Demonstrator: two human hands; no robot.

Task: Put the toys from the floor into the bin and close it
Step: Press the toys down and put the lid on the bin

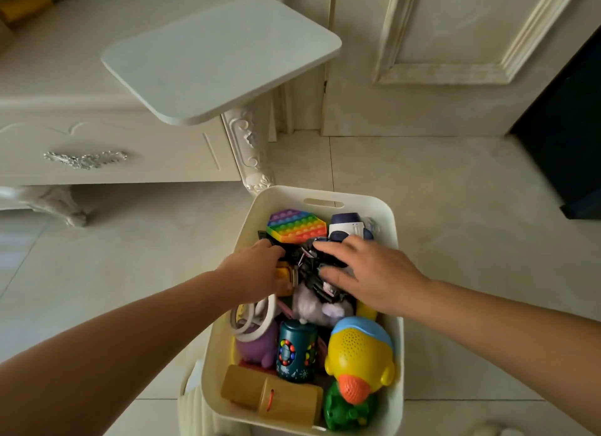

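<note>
Head view, bin: the cream bin [325,193] stood open on the tiled floor [422,208], beside a carved cabinet leg.
Bin contents, far end: rainbow pop toy [296,226] and a navy-and-white toy [346,229].
Bin contents, middle: black toy [312,260] on top, a lilac plush [315,305] under it, and white rings [253,315] at the left wall.
Bin contents, near end: purple toy [255,348], teal cylinder [296,351], amber box [270,393], yellow duck [361,351] and green toy [344,409].
Left hand [257,269]: its fingers bent down at the black toy's left end. The tips were hidden, so we could not tell the grip.
Right hand [374,273]: its fingers were spread wide and fairly straight, lying on the black toy's right side.
Handling: we judged the black toy light, stiff and spiky with parts, best taken by both ends and pressed in gently.
Fill: the heap looked near the rim, and we judged it needed settling before closing.
Lid: a white rounded board [221,58] lay above the cabinet. We were unsure whether it was the lid.
</note>
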